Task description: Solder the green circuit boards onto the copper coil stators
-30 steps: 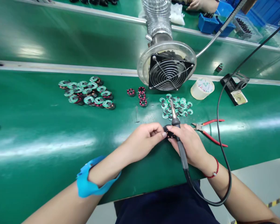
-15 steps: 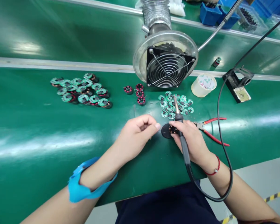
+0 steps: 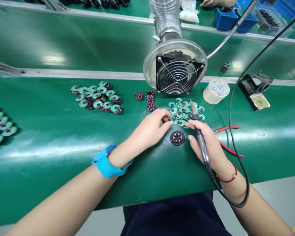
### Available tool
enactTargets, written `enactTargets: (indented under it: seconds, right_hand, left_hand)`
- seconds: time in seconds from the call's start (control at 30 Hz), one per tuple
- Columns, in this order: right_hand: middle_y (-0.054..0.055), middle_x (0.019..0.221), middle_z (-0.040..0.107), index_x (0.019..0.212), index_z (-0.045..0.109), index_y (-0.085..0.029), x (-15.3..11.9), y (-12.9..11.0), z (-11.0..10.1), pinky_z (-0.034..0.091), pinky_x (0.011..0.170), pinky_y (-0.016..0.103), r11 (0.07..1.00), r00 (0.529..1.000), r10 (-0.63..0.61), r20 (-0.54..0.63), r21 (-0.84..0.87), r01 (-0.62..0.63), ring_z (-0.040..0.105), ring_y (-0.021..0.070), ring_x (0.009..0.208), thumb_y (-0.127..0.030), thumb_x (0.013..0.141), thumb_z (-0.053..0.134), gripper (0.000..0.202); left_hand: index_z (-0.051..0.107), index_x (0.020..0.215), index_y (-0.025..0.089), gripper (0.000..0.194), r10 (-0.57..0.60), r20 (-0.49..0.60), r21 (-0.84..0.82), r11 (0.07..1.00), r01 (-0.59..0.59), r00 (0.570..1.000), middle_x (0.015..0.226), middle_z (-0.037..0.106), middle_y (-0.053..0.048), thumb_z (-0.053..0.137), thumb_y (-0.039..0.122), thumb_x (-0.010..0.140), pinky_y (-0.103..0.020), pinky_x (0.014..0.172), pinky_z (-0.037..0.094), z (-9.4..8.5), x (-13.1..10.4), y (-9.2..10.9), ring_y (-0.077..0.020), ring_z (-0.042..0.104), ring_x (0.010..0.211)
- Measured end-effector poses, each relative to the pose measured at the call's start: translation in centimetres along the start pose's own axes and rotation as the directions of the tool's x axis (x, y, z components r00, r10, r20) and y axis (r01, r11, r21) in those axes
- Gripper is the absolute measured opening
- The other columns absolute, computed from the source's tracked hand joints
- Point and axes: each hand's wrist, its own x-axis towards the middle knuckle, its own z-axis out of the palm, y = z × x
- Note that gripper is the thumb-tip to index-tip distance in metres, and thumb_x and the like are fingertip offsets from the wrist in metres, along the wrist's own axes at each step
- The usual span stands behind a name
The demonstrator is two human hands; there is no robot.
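Observation:
A copper-wound ring sits on a round black base on the green bench. My right hand holds a soldering iron, tip pointing up and away, with thumb and index finger apart beside the base. At the left edge of a pile of small green circuit boards is my left hand, its thumb and fingers curled close together; whether anything is pinched there is too small to tell. Red and black wound rings stand behind my left hand.
A fume fan hangs over the back. Assembled rings lie left, more at the far left. A tape roll, an iron stand and red-handled pliers are to the right.
My right hand has let go of the copper-wound ring and moved right with the iron. My left hand has moved up to the circuit boards. The view has shifted left.

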Motion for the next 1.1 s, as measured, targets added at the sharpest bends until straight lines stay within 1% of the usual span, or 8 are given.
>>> enactTargets:
  seconds: [0.1,0.2,0.27,0.4,0.53,0.73,0.87,1.1]
  right_hand:
    - [0.006,0.116,0.069,0.129,0.047,-0.026,-0.2,0.3,-0.4,0.05,0.099,0.041,0.998,0.994,0.046,-0.103,0.049,-0.041,0.065,0.0208,0.111,-0.015,0.091,0.053,0.041]
    - [0.005,0.113,0.071,0.128,0.049,-0.026,-0.2,0.1,-0.5,0.052,0.096,0.041,0.999,0.99,0.033,-0.134,0.031,-0.03,0.066,0.0209,0.108,-0.015,0.091,0.053,0.038]
    - [0.005,0.111,0.072,0.126,0.05,-0.026,-0.1,-0.1,-0.5,0.053,0.093,0.042,1.0,0.991,0.014,-0.132,-0.004,-0.014,0.066,0.0219,0.105,-0.015,0.091,0.053,0.037]
    - [0.005,0.109,0.073,0.124,0.052,-0.025,0.0,-0.5,-0.5,0.054,0.09,0.041,0.999,0.993,-0.004,-0.118,-0.033,0.0,0.066,0.0232,0.103,-0.014,0.09,0.053,0.035]
    - [0.005,0.108,0.073,0.123,0.052,-0.025,0.0,-0.6,-0.5,0.054,0.089,0.042,0.999,0.994,-0.013,-0.109,-0.043,0.009,0.066,0.0235,0.102,-0.014,0.09,0.051,0.034]
    - [0.004,0.106,0.073,0.122,0.053,-0.024,0.0,-0.6,-0.5,0.054,0.089,0.041,0.999,0.994,-0.014,-0.107,-0.046,0.009,0.066,0.0227,0.101,-0.013,0.09,0.051,0.033]
    - [0.003,0.105,0.074,0.121,0.053,-0.024,-0.1,-0.6,-0.4,0.053,0.088,0.041,0.999,0.996,-0.005,-0.092,-0.042,0.001,0.065,0.0225,0.099,-0.013,0.091,0.051,0.033]
    - [0.003,0.104,0.074,0.121,0.054,-0.025,-0.1,-0.6,-0.4,0.052,0.085,0.04,0.999,0.997,-0.009,-0.082,-0.051,0.005,0.065,0.0224,0.095,-0.012,0.09,0.05,0.034]
  left_hand:
    - [0.058,0.109,0.015,0.026,0.017,-0.049,0.209,0.978,-0.007,0.999,0.101,0.061,-0.009,0.053,0.031,0.088,-0.036,0.079,0.045,1.0,1.4,0.6,-0.0231,0.058,0.09]
    - [0.059,0.103,0.016,0.021,0.03,-0.057,0.282,0.959,-0.012,0.998,0.1,0.061,-0.009,0.053,0.031,0.089,-0.034,0.077,0.044,1.6,2.3,0.8,-0.0234,0.058,0.09]
    - [0.058,0.096,0.018,0.014,0.012,-0.04,0.242,0.97,-0.002,0.999,0.092,0.062,-0.006,0.056,0.028,0.087,-0.031,0.074,0.043,1.5,2.6,0.8,-0.0213,0.058,0.084]
    - [0.056,0.085,0.018,0.009,-0.09,-0.013,0.112,0.99,0.091,0.996,0.081,0.063,-0.003,0.058,0.028,0.083,-0.028,0.065,0.039,0.6,2.6,0.7,-0.0176,0.056,0.072]
    - [0.056,0.077,0.019,0.012,-0.089,-0.021,0.069,0.994,0.09,0.996,0.071,0.06,0.0,0.056,0.031,0.081,-0.027,0.061,0.035,-0.2,2.4,0.5,-0.0148,0.049,0.063]
    - [0.059,0.073,0.018,0.018,-0.11,0.019,-0.042,0.993,0.11,0.994,0.06,0.053,0.003,0.057,0.035,0.079,-0.025,0.056,0.031,-0.7,2.5,-0.5,-0.0126,0.042,0.056]
    - [0.059,0.07,0.018,0.021,-0.112,0.033,-0.046,0.992,0.114,0.993,0.06,0.055,0.002,0.056,0.037,0.078,-0.026,0.057,0.033,-1.0,2.4,-1.0,-0.013,0.044,0.056]
    - [0.056,0.067,0.019,0.019,-0.119,-0.025,-0.004,0.993,0.118,0.993,0.059,0.054,0.003,0.054,0.034,0.078,-0.026,0.056,0.033,-1.5,1.9,-0.7,-0.0139,0.045,0.057]
